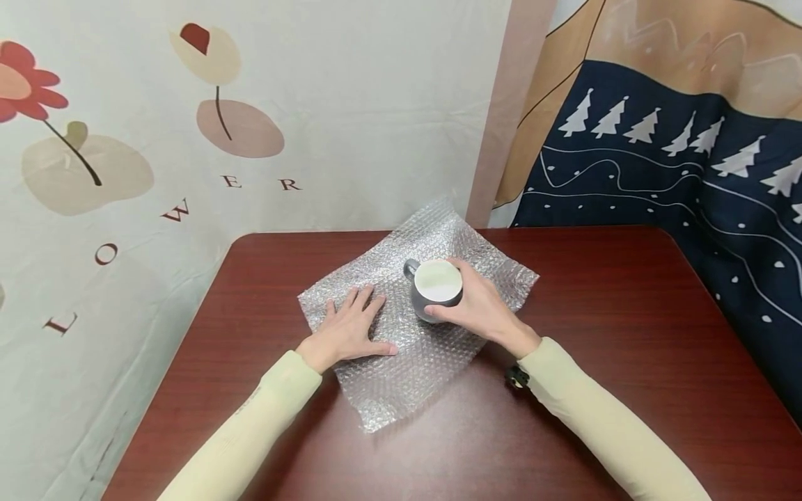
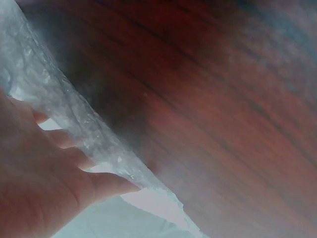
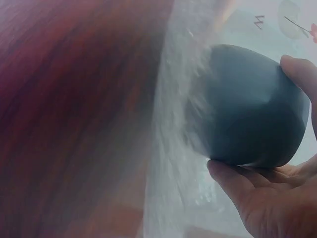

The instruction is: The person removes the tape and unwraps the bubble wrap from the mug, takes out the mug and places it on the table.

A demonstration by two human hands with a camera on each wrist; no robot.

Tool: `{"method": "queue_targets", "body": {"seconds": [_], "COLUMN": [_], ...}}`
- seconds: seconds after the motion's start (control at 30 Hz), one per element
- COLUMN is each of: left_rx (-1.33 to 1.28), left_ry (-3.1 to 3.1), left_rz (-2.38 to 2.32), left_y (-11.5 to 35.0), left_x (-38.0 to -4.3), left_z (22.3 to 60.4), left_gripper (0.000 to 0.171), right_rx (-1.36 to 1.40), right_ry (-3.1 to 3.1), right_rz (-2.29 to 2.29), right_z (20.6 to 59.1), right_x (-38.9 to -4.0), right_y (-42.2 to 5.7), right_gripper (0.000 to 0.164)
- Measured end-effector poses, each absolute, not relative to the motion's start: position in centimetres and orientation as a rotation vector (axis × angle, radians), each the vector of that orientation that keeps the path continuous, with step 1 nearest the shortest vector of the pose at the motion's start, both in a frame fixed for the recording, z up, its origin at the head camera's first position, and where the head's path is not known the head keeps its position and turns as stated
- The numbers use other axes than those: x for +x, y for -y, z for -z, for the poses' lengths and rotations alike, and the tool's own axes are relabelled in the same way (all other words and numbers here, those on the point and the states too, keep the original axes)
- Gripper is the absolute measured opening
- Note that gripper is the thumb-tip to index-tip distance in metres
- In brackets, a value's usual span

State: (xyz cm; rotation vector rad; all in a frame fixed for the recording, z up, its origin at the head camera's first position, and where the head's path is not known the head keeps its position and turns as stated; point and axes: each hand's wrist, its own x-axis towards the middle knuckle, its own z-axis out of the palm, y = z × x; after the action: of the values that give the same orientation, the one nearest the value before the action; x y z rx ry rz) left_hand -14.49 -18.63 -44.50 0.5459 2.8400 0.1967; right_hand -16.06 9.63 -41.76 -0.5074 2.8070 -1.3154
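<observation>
A dark grey mug [image 1: 436, 289] with a pale inside stands upright on a sheet of bubble wrap [image 1: 401, 390], its handle [image 1: 411, 268] pointing to the far left. My right hand [image 1: 479, 303] grips the mug's body from the right, thumb on the near side and fingers round the far side. In the right wrist view the dark mug [image 3: 252, 109] sits between the thumb and fingers. My left hand [image 1: 351, 330] lies with fingers spread on the left part of the bubble wrap. The left wrist view shows the bubble wrap [image 2: 74, 114] along that hand's fingertips.
Under the bubble wrap is a reddish-brown wooden table [image 1: 626, 334]. Behind it hang a pale cloth [image 1: 376, 104] with flower prints and a dark blue cloth [image 1: 626, 174] with white trees. A small black object [image 1: 517, 377] shows at the right sleeve's cuff.
</observation>
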Motion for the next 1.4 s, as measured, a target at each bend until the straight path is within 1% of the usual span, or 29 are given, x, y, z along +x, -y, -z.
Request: {"method": "queue_targets", "body": {"seconds": [0.6,0.73,0.97,1.4], "left_rx": [0.53,0.531,0.532,0.542], "left_ry": [-2.816,-2.817,-2.829,-2.846], "left_rz": [-0.227,-0.231,-0.244,-0.261], "left_y": [19.0,19.0,19.5,19.5], "left_x": [-14.5,-14.5,-14.3,-14.1], "left_z": [44.4,44.5,44.3,44.3], "left_gripper": [0.113,0.113,0.114,0.113], "right_rx": [-0.336,-0.265,-0.154,-0.067], "right_ry": [-2.981,-3.001,-3.011,-2.956], "right_rz": [1.291,1.267,1.2,1.104], "right_z": [38.7,38.5,39.7,42.6], "right_x": [-12.4,-11.5,-10.6,-11.3], "right_y": [-20.8,-23.3,-26.8,-30.3], "right_gripper": [0.091,0.093,0.095,0.097]}}
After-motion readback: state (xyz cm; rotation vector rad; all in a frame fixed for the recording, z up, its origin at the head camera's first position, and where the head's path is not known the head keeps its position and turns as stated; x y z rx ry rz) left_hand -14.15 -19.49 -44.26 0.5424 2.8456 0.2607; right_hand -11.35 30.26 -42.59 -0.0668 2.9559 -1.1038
